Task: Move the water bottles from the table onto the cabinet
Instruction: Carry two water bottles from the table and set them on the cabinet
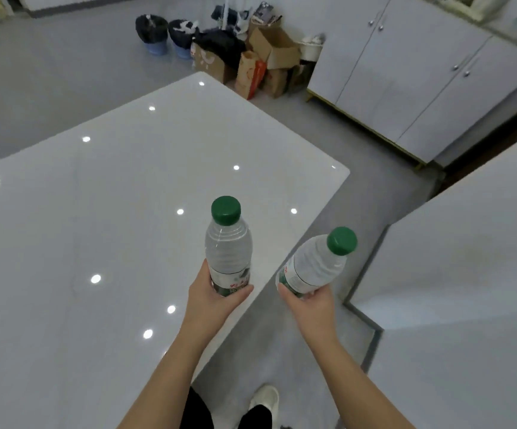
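Above the near corner of a glossy white table, a person holds two clear plastic water bottles with green caps and green-and-white labels. The left hand wraps the base of the left bottle, which stands nearly upright over the table's edge, cap up. The right hand grips the base of the right bottle, tilted over the floor, its cap angled right toward the white cabinet.

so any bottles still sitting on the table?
No. The white table is bare; the left hand holds one bottle and the right hand holds the other bottle.
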`<state>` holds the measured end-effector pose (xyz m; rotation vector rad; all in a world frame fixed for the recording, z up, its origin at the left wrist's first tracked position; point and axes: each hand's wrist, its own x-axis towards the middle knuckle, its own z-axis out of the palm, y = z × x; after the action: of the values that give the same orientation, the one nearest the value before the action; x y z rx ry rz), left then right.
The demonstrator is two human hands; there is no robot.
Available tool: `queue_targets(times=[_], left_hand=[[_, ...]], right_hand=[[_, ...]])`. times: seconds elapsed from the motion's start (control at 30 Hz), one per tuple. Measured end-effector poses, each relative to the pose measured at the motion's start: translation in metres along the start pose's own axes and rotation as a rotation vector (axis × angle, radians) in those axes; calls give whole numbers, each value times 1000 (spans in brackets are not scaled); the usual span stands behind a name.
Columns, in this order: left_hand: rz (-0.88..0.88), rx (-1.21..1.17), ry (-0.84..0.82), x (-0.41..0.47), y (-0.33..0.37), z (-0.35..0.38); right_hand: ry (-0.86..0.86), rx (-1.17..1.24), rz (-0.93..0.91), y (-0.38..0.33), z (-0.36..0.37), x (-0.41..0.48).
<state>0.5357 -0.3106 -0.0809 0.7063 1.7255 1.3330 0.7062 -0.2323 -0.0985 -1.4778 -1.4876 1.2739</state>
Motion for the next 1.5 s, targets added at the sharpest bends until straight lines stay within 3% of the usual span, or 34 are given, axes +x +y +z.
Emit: queue_targets(times=[0.3, 0.6, 1.0, 1.5], left_hand=[[229, -7, -252, -22, 87, 181], [483, -64, -422, -25, 223, 252], [701, -129, -560, -34, 354, 261], [676, -191, -652, 1, 389, 261]], right_hand=[[378, 37, -77, -31, -190, -12], [544, 145, -297, -137, -283, -13], [546, 253, -551, -262, -321, -16], [547, 303, -548, -280, -314, 24]])
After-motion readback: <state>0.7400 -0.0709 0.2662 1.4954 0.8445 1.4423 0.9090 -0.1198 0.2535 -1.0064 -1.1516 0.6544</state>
